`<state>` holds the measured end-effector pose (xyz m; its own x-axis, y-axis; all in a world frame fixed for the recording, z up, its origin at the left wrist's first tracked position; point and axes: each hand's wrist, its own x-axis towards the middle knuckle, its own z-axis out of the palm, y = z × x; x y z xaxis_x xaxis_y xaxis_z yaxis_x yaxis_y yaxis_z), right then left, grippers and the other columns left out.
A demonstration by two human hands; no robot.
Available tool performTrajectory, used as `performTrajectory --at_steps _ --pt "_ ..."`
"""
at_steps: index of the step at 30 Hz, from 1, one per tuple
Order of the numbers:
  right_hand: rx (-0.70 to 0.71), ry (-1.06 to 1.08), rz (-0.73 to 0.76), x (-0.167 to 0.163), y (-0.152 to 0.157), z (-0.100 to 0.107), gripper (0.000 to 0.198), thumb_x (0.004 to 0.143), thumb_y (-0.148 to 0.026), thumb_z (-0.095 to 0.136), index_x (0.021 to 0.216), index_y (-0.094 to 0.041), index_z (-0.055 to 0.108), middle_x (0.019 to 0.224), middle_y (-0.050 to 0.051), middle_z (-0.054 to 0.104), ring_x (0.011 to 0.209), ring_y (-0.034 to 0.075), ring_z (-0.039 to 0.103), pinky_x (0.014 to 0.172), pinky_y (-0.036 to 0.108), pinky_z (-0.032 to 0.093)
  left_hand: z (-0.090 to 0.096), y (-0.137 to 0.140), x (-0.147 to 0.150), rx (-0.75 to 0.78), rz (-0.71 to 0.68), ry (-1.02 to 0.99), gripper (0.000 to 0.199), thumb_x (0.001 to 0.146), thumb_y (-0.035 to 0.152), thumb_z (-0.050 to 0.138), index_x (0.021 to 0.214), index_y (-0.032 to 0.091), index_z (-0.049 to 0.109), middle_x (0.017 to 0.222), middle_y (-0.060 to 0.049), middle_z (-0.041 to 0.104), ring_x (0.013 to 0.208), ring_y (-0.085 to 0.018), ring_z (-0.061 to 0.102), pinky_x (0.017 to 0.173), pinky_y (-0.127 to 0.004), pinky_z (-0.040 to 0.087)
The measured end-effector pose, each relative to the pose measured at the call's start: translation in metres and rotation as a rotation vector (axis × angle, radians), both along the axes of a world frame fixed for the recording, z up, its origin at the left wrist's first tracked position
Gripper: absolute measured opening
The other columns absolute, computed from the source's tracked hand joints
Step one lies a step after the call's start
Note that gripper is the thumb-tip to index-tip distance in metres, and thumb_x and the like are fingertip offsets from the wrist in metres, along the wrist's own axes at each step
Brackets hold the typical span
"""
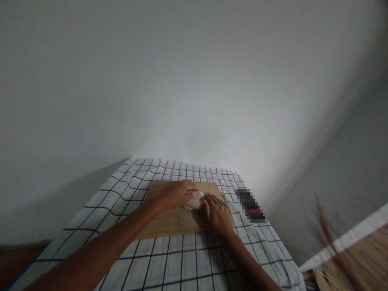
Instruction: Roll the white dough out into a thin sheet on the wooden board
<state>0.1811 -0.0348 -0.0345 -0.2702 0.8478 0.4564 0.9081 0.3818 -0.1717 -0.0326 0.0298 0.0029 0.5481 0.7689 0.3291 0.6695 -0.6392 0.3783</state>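
Note:
A pale lump of dough point(195, 201) lies on a wooden board point(169, 224). My left hand point(182, 192) reaches in from the left, its fingers curled over the far left side of the dough. From the right, my right hand point(218, 212) presses against the dough's right side with its fingers close together and bent. Both hands grip the lump between them, and part of it is hidden under the fingers.
The board rests on a table with a white, black-checked cloth point(169, 262). A blurred-out dark and red object point(251, 206) lies near the table's right edge. Behind is a plain wall point(188, 81). Thin reddish-brown stalks point(325, 226) stand at the lower right.

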Motion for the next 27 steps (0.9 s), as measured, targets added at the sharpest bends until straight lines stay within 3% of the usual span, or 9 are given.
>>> performTrajectory --at_steps 5,9,14,21,27 --pt "0.038 -0.007 0.011 -0.008 -0.017 0.001 0.041 0.105 -0.042 0.036 0.137 -0.024 0.053 0.137 0.009 0.061 0.129 0.024 0.054 0.106 0.039 0.042 -0.008 -0.013 -0.010 0.121 0.101 0.062 0.037 0.100 0.033 0.038 0.123 0.028 0.066 0.126 -0.003 0.069 0.114 -0.021 0.061 0.099 -0.036 0.042" --pt "0.058 -0.003 0.023 -0.006 -0.005 0.008 0.035 0.104 -0.043 0.037 0.124 -0.026 0.060 0.122 0.007 0.067 0.113 0.023 0.061 0.097 0.037 0.045 -0.010 -0.015 -0.003 0.147 0.206 0.117 0.041 0.101 0.037 0.033 0.115 0.023 0.069 0.121 -0.008 0.070 0.108 -0.023 0.064 0.091 -0.037 0.044" --pt "0.035 -0.107 0.027 0.001 0.035 0.025 0.044 0.106 -0.046 0.030 0.095 -0.024 0.068 0.103 0.009 0.069 0.102 0.022 0.062 0.084 0.033 0.047 0.000 -0.008 0.004 0.088 0.287 0.144 0.049 0.101 0.047 0.031 0.092 0.019 0.071 0.095 -0.011 0.074 0.083 -0.022 0.067 0.074 -0.032 0.043" --pt "-0.128 -0.218 0.128 -0.001 0.101 0.052 0.062 0.106 -0.054 0.021 0.090 -0.021 0.072 0.095 0.008 0.074 0.089 0.020 0.068 0.073 0.029 0.044 0.008 0.014 0.005 -0.007 0.328 0.148 0.060 0.099 0.054 0.029 0.073 0.018 0.070 0.072 -0.009 0.072 0.066 -0.019 0.064 0.059 -0.029 0.034" --pt "-0.202 -0.253 0.324 -0.002 0.146 0.047 0.049 0.105 -0.049 0.033 0.099 -0.022 0.073 0.099 0.007 0.074 0.099 0.020 0.066 0.083 0.028 0.043 0.001 0.022 0.003 0.058 0.311 0.177 0.065 0.099 0.058 0.025 0.075 0.019 0.072 0.071 -0.009 0.071 0.066 -0.020 0.063 0.060 -0.031 0.032"
